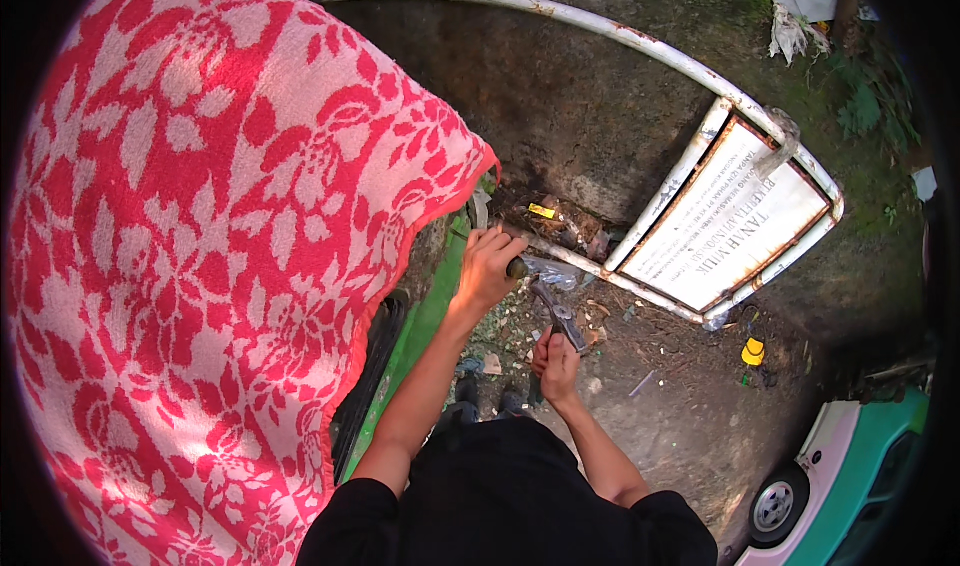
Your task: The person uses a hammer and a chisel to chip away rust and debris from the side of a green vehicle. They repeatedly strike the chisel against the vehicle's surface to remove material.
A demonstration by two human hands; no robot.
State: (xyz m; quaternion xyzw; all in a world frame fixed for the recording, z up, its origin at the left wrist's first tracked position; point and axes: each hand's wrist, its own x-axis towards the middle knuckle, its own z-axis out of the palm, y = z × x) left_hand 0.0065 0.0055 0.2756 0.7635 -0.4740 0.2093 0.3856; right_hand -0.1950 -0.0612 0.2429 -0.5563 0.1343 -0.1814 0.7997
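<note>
To the far left of the left hand (485,266), a red and pink blanket (230,216) with leaf pattern spreads over a large area. Between this blanket and the left forearm, a green panel (415,341) runs in a narrow strip, and its upper part comes near to the left fingers.

The left hand is closed, its fingers wrapped around a hand tool (517,268). The dark, rounded handle end comes out at the right side of this grip, and a thin shaft shows at the left side. So the long axis of the tool goes through the fist, from upper left to lower right, with the thin end pointing toward the green panel.

Just to the lower right of this grip is the hammer (563,321). Its grey head sits above the right hand (556,363), slanting from upper left to lower right, the upper end pointing to the handle end of the hand tool. The right fingers are pressed together around the hammer below its head; the exact finger placement I cannot tell.

Right of and above the right grip leans a white sign (745,226) in a rusty pipe frame (680,61). Farther right and lower is a green and pink car (850,486).
</note>
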